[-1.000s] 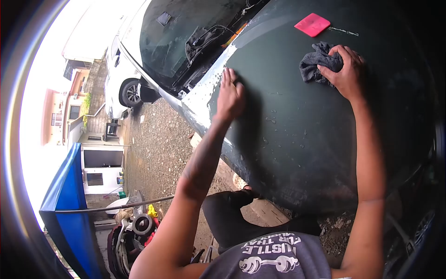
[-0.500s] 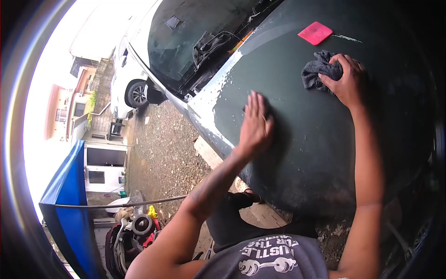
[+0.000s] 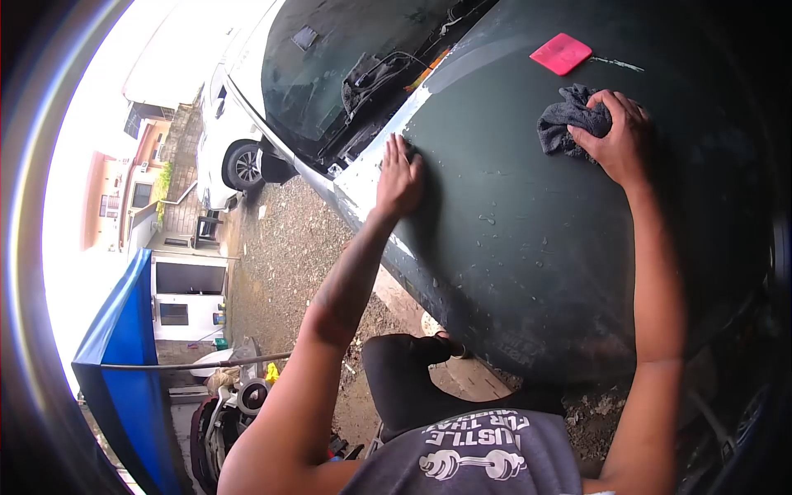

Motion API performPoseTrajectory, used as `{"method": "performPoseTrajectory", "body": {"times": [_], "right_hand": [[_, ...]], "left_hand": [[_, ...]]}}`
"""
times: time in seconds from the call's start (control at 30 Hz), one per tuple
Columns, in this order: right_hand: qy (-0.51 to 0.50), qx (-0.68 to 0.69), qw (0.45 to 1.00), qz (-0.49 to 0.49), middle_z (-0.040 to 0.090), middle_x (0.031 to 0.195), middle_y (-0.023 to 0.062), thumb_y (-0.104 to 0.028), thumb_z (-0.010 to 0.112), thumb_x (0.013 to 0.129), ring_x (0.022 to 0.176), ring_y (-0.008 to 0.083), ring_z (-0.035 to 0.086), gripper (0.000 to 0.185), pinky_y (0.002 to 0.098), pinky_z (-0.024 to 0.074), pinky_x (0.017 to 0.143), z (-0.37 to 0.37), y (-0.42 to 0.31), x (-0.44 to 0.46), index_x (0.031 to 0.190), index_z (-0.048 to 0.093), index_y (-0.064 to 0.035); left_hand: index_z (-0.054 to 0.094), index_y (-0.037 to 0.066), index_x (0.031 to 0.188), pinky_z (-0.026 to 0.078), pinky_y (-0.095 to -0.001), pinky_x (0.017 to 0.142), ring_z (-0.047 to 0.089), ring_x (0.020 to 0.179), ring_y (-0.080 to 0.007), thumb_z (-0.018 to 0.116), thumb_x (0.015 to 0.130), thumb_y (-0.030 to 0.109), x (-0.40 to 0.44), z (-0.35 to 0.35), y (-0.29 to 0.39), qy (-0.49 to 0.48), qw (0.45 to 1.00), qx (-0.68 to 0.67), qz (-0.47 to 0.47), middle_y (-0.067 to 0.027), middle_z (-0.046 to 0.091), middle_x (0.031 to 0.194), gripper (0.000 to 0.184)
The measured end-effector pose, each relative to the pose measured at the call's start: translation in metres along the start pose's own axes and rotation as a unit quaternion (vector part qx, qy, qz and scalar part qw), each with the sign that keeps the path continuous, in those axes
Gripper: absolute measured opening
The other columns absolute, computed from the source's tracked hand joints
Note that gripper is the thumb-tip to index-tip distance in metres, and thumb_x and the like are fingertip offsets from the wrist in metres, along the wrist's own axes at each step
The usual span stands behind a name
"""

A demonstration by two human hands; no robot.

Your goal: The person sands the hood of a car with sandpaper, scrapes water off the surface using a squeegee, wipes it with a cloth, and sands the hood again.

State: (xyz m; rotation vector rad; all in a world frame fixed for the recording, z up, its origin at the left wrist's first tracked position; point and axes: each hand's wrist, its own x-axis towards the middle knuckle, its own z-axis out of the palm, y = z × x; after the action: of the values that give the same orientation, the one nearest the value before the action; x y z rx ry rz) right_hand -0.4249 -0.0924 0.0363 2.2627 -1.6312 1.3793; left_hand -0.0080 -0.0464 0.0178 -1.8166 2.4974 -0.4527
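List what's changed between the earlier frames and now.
The left grip moved from the hood's white-patched edge in toward its middle, then back out to that edge. No visible grasp or release. Unchanged: right grip on the grey cloth, pink scraper lying on the hood.

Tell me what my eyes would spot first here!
Probably the bright pink flat piece, lying on the dark car hood near the top. Just below it, the right hand grips a crumpled gray cloth. At lower left, a blue canopy stands out too.
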Motion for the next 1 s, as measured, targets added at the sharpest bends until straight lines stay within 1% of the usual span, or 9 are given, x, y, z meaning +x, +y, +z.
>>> {"method": "performPoseTrajectory", "body": {"times": [0.03,0.23,0.43,0.57,0.73,0.77,0.83,0.93,1.0], "right_hand": [[0.0,-0.002,1.0,0.002,0.065,0.091,0.0045,-0.034,0.083,0.068,0.091,0.0273,0.064,0.041,0.0403,0.0484,0.086,-0.001,-0.001,-0.003,0.094,0.06,-0.0123],[-0.016,0.003,1.0,0.006,0.066,0.092,0.0047,-0.033,0.083,0.069,0.093,0.0279,0.064,0.04,0.0408,0.0488,0.086,-0.002,-0.004,-0.002,0.095,0.06,-0.0123],[-0.033,-0.001,0.999,0.02,0.066,0.097,0.0051,-0.033,0.081,0.071,0.097,0.0286,0.064,0.038,0.0417,0.0473,0.089,-0.005,-0.005,0.002,0.096,0.06,-0.0123],[-0.025,0.02,0.999,-0.006,0.065,0.095,0.007,-0.033,0.081,0.073,0.096,0.0303,0.064,0.037,0.042,0.0472,0.089,0.006,0.006,0.001,0.095,0.059,-0.0114],[-0.037,0.035,0.999,0.007,0.068,0.1,0.0096,-0.038,0.079,0.076,0.096,0.0338,0.065,0.04,0.0405,0.0505,0.083,0.01,0.011,0.0,0.099,0.061,-0.0104],[-0.035,0.032,0.999,0.007,0.068,0.1,0.0096,-0.038,0.079,0.076,0.096,0.0338,0.065,0.04,0.0405,0.0505,0.083,0.009,0.012,0.003,0.099,0.061,-0.0104],[-0.025,0.016,1.0,-0.01,0.069,0.102,0.0098,-0.039,0.078,0.077,0.097,0.0337,0.064,0.04,0.0403,0.0506,0.083,0.011,0.013,0.0,0.098,0.061,-0.0104],[-0.031,0.043,0.999,0.008,0.069,0.102,0.0102,-0.04,0.078,0.076,0.098,0.0338,0.064,0.041,0.0415,0.0505,0.084,0.011,0.01,0.0,0.099,0.061,-0.0108],[-0.034,0.035,0.999,-0.001,0.069,0.102,0.01,-0.04,0.079,0.076,0.098,0.0341,0.064,0.041,0.0418,0.0504,0.084,0.01,0.01,0.002,0.099,0.061,-0.011]], "left_hand": [[0.026,-0.011,0.146,0.02,-0.0552,0.119,0.019,0.145,-0.0486,0.038,0.1,0.02,0.014,-0.012,0.008,0.023,0.968,-0.202,-0.146,-0.0361,0.019,0.154,0.057],[0.024,-0.009,0.149,0.014,-0.0536,0.12,0.016,0.148,-0.0441,0.037,0.093,0.022,-0.094,-0.069,0.082,-0.078,0.961,-0.267,-0.008,-0.0344,0.017,0.156,0.066],[0.022,-0.012,0.149,0.009,-0.0494,0.122,0.013,0.148,-0.0436,0.036,0.094,0.023,-0.061,-0.029,0.043,-0.028,0.963,-0.212,-0.162,-0.0333,0.014,0.157,0.066],[0.02,-0.012,0.149,0.013,-0.0513,0.121,0.013,0.148,-0.0443,0.038,0.093,0.016,-0.103,-0.075,0.099,-0.076,0.962,-0.255,-0.064,-0.0338,0.015,0.157,0.065],[0.051,-0.018,0.118,0.028,-0.0559,0.115,0.035,0.137,-0.0524,0.041,0.092,0.01,-0.051,-0.012,0.012,0.058,0.986,-0.069,-0.143,-0.0414,0.036,0.142,0.04],[0.051,-0.018,0.118,0.027,-0.0563,0.115,0.035,0.137,-0.0521,0.043,0.09,0.01,-0.073,-0.008,0.029,0.04,0.997,0.057,-0.03,-0.0425,0.034,0.143,0.04],[0.05,-0.018,0.113,0.03,-0.0577,0.114,0.035,0.135,-0.0559,0.045,0.087,0.006,-0.101,-0.057,0.112,0.029,0.979,-0.184,-0.077,-0.0448,0.033,0.142,0.036],[0.046,-0.018,0.122,0.03,-0.0595,0.113,0.036,0.134,-0.056,0.044,0.089,0.006,-0.103,-0.058,0.09,0.036,0.97,-0.227,-0.075,-0.0463,0.031,0.142,0.041],[0.046,-0.019,0.119,0.03,-0.0604,0.113,0.037,0.133,-0.0567,0.042,0.089,0.002,-0.081,0.003,-0.002,0.079,0.997,-0.007,-0.01,-0.0458,0.034,0.14,0.037]]}}
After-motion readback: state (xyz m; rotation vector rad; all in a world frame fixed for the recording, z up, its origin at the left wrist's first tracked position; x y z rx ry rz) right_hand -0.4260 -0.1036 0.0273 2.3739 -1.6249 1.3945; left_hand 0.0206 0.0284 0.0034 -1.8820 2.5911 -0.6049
